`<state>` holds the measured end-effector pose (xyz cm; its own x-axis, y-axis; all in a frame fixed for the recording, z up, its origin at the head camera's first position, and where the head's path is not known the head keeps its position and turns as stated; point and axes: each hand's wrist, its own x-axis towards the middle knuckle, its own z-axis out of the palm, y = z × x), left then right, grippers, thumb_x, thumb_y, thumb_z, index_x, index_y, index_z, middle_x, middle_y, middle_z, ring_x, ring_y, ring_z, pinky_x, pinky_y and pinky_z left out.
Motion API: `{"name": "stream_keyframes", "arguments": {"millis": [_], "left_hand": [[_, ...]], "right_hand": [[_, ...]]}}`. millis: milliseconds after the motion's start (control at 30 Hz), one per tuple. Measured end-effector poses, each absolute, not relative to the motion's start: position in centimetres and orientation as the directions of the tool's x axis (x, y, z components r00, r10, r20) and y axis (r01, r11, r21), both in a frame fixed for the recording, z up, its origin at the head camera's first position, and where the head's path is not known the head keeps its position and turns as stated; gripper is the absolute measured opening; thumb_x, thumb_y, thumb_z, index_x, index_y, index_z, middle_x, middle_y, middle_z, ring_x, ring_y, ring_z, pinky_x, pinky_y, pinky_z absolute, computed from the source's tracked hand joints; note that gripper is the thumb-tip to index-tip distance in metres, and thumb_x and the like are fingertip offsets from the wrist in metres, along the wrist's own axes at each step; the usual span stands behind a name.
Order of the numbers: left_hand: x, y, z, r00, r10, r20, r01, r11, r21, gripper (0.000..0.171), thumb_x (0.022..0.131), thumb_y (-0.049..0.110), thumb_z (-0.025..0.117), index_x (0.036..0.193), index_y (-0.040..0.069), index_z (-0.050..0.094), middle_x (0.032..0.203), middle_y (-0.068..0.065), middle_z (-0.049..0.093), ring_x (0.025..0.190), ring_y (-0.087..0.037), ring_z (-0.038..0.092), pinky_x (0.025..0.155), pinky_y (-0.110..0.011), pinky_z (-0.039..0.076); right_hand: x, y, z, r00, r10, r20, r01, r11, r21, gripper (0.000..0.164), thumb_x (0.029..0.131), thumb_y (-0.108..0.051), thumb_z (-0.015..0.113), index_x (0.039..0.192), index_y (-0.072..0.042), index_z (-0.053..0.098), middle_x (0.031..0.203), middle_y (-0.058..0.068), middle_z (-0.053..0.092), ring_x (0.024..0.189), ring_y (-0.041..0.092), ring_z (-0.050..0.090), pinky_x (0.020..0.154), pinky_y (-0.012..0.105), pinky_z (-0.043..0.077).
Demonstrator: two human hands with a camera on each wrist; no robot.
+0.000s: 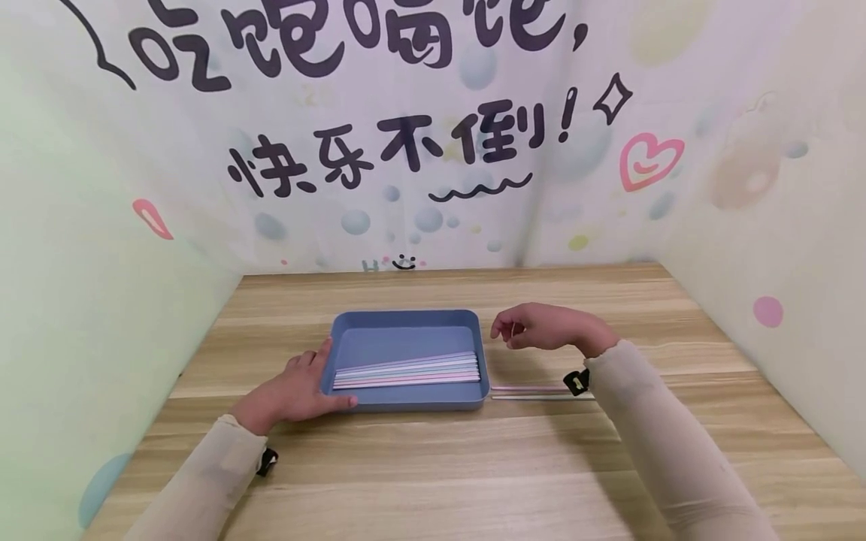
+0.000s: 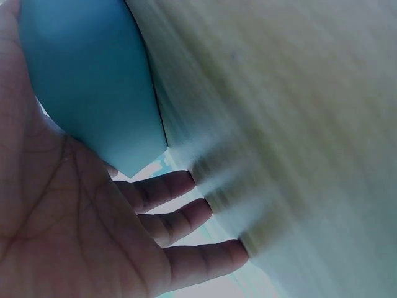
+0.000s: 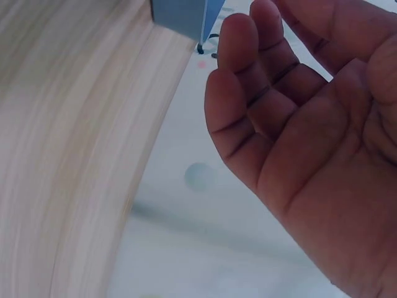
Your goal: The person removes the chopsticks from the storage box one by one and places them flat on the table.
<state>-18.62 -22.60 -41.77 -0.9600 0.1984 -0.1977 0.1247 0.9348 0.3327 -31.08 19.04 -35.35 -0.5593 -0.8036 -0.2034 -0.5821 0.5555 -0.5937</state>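
A blue rectangular tray (image 1: 406, 338) lies on the table with a bundle of thin pale, pink and purple sticks (image 1: 409, 373) along its front half. My left hand (image 1: 298, 391) rests against its left end, thumb over the front left rim. In the left wrist view the palm faces the tray's side (image 2: 93, 81), and three extended fingers (image 2: 208, 261) reach down to the tabletop. To the right of the tray, my right hand (image 1: 541, 327) hovers over the table with loosely bent fingers and nothing in them. Below it lie a few more thin sticks (image 1: 531, 393), partly hidden by the right forearm.
The wood-grain table (image 1: 419, 473) runs back to a printed cloth wall (image 1: 406, 165) with large dark lettering. Pale walls stand at the left (image 1: 101, 300) and right (image 1: 778, 248). Both wrists carry a small black strap piece.
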Motion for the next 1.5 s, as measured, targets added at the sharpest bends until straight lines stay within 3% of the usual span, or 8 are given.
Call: {"name": "stream_keyframes", "arguments": {"millis": [333,667,1100,1500], "left_hand": [[-18.6,-22.6,-41.7,-0.959,0.201,-0.199,0.125,0.933,0.337,0.125,0.080,0.075,0.062,0.156,-0.005,0.005,0.146,-0.039,0.029,0.133,-0.056,0.030,0.100,-0.064,0.037],[-18.8,-22.6,-41.7,-0.959,0.195,-0.204,0.120,0.936,0.330,0.126,0.079,0.076,0.062,0.156,-0.005,0.004,0.146,-0.039,0.029,0.134,-0.055,0.029,0.102,-0.063,0.036],[-18.7,-22.8,-41.8,-0.961,0.200,-0.188,0.129,0.934,0.334,0.125,0.079,0.076,0.062,0.156,-0.006,0.006,0.145,-0.039,0.031,0.133,-0.056,0.031,0.101,-0.063,0.037],[-18.8,-22.9,-41.9,-0.961,0.201,-0.190,0.129,0.933,0.335,0.125,0.079,0.076,0.062,0.156,-0.005,0.006,0.145,-0.038,0.031,0.133,-0.055,0.030,0.101,-0.063,0.036]], "right_hand": [[-31.5,16.4,-35.6,-0.504,-0.843,-0.190,-0.623,0.507,-0.596,0.018,0.094,0.000,0.059,0.111,-0.003,0.064,0.091,0.000,0.060,0.086,0.019,0.055,0.076,0.034,0.048],[-31.8,13.5,-35.2,-0.508,-0.837,-0.202,-0.612,0.516,-0.599,0.024,0.095,-0.001,0.058,0.118,-0.003,0.065,0.095,0.002,0.060,0.088,0.019,0.054,0.076,0.033,0.048],[-32.4,9.9,-34.9,-0.478,-0.862,-0.171,-0.636,0.474,-0.610,0.022,0.096,-0.002,0.058,0.115,-0.010,0.065,0.097,0.002,0.060,0.089,0.018,0.054,0.078,0.032,0.048],[-32.4,6.9,-35.2,-0.496,-0.848,-0.185,-0.636,0.500,-0.587,0.023,0.097,-0.003,0.059,0.120,-0.004,0.065,0.098,0.002,0.060,0.091,0.019,0.053,0.078,0.031,0.047]]}}
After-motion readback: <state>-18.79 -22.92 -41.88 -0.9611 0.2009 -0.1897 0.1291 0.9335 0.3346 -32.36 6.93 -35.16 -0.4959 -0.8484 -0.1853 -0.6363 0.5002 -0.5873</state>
